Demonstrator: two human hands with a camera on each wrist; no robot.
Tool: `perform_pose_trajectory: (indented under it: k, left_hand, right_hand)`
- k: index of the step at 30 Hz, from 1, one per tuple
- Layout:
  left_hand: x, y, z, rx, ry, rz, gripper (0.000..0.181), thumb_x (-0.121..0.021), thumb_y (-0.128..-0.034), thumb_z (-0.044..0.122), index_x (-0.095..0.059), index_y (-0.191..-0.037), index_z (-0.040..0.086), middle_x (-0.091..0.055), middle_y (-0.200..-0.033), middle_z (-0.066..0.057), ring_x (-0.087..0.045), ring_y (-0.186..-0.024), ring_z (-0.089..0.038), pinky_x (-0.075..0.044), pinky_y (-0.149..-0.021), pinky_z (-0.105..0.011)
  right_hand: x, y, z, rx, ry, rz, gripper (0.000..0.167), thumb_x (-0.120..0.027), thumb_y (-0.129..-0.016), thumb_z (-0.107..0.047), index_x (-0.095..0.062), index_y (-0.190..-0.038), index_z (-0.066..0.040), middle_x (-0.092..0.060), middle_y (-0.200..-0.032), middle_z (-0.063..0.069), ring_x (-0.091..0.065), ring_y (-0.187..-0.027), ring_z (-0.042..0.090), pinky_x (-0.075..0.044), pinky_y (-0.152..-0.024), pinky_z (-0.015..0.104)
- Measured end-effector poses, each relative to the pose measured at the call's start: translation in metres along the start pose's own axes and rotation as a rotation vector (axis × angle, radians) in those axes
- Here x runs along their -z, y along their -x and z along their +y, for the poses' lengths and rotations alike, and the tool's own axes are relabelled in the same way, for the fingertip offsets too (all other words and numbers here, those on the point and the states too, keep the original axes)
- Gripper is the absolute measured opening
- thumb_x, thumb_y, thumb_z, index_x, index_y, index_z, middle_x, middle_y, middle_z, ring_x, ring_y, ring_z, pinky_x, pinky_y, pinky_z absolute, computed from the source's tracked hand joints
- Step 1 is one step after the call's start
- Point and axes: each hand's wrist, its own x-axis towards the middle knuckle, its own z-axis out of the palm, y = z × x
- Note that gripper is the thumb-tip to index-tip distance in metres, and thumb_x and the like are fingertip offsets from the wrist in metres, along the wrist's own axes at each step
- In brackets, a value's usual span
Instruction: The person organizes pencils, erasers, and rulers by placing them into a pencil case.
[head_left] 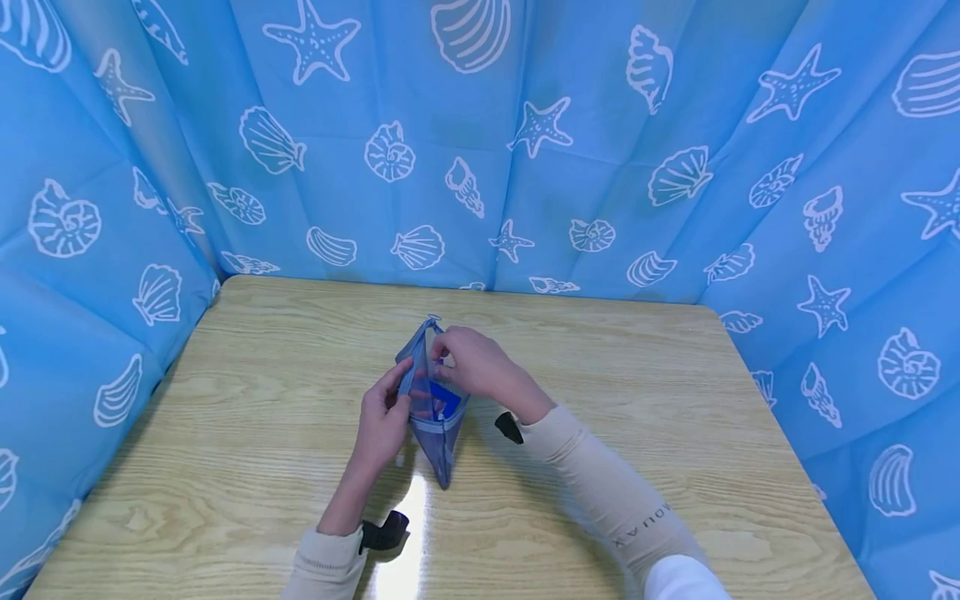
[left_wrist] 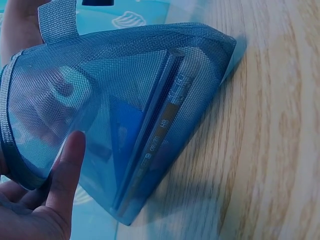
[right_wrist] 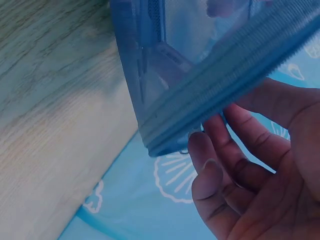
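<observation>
A blue mesh zipper pouch (head_left: 442, 450) stands above the wooden table with its mouth spread apart. My left hand (head_left: 384, 417) pinches the left side of the mouth, thumb on the mesh in the left wrist view. At the opposite rim, my right hand (head_left: 472, 362) has its fingers curled at the zipper edge (right_wrist: 220, 80), which partly covers them. Through the mesh show a pencil (left_wrist: 157, 132) marked HB and a flat blue piece (left_wrist: 128, 122), possibly a set square. Dark slender items beside the pencil are too blurred to name.
The wooden table (head_left: 637, 400) extends around the pouch. Blue curtains (head_left: 465, 117) printed with shells and starfish hang behind it and along both sides. Each wrist carries a black camera mount (head_left: 386, 531).
</observation>
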Motion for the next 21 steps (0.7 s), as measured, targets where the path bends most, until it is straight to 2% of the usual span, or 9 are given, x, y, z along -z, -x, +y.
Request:
perform_pose_trajectory:
  k: [3,7,10,16,18,21]
  left_hand:
    - [0.0,0.0,0.0,0.001,-0.005,-0.003,0.056,-0.036,-0.095,-0.012,-0.041,-0.151,-0.005,-0.059,-0.137,-0.027,-0.066,-0.106,-0.044,-0.067,-0.079,-0.033]
    - [0.0,0.0,0.001,-0.005,-0.007,-0.006,0.056,-0.036,-0.0953,-0.012,-0.04,-0.151,-0.006,-0.058,-0.137,-0.029,-0.065,-0.107,-0.045,-0.067,-0.081,-0.036]
    - [0.0,0.0,0.0,-0.004,-0.002,-0.009,0.055,-0.036,-0.0956,-0.013,-0.04,-0.151,-0.007,-0.057,-0.137,-0.03,-0.064,-0.108,-0.045,-0.066,-0.082,-0.036]
    - [0.0,-0.001,0.001,0.003,0.002,-0.009,0.054,-0.036,-0.0962,-0.012,-0.042,-0.15,-0.006,-0.058,-0.137,-0.03,-0.064,-0.109,-0.046,-0.066,-0.083,-0.033]
    - [-0.001,-0.002,0.002,-0.015,-0.047,-0.008,0.052,-0.04,-0.0973,-0.009,-0.045,-0.149,-0.004,-0.058,-0.137,-0.029,-0.064,-0.112,-0.044,-0.065,-0.089,-0.038]
    - [-0.003,-0.003,0.001,-0.061,-0.126,-0.042,0.049,-0.043,-0.1021,0.0,-0.046,-0.151,0.002,-0.059,-0.138,-0.027,-0.064,-0.117,-0.043,-0.061,-0.097,-0.047]
  right_hand:
    - [0.003,0.003,0.003,-0.012,-0.059,-0.001,0.015,-0.07,-0.095,-0.013,-0.072,-0.108,-0.007,-0.069,-0.11,0.009,-0.064,-0.105,0.025,-0.058,-0.095,0.039]
    - [0.006,0.009,0.01,-0.027,-0.11,0.013,0.018,-0.07,-0.095,-0.012,-0.071,-0.112,-0.005,-0.068,-0.11,0.009,-0.063,-0.103,0.028,-0.059,-0.09,0.04]
    - [0.006,0.016,0.018,-0.027,-0.141,0.037,0.019,-0.07,-0.095,-0.012,-0.071,-0.113,-0.004,-0.069,-0.11,0.01,-0.064,-0.103,0.031,-0.059,-0.088,0.04]
    - [0.002,0.032,0.041,-0.02,-0.217,0.104,0.024,-0.068,-0.097,-0.015,-0.069,-0.117,-0.002,-0.069,-0.115,0.01,-0.063,-0.105,0.029,-0.057,-0.093,0.04]
    - [-0.002,0.039,0.052,-0.025,-0.224,0.118,0.027,-0.066,-0.099,-0.017,-0.067,-0.121,-0.001,-0.068,-0.12,0.013,-0.062,-0.11,0.031,-0.056,-0.096,0.043]
    - [-0.007,0.049,0.068,-0.052,-0.216,0.123,0.036,-0.063,-0.101,-0.021,-0.063,-0.13,0.0,-0.064,-0.128,0.017,-0.059,-0.118,0.036,-0.054,-0.102,0.047]
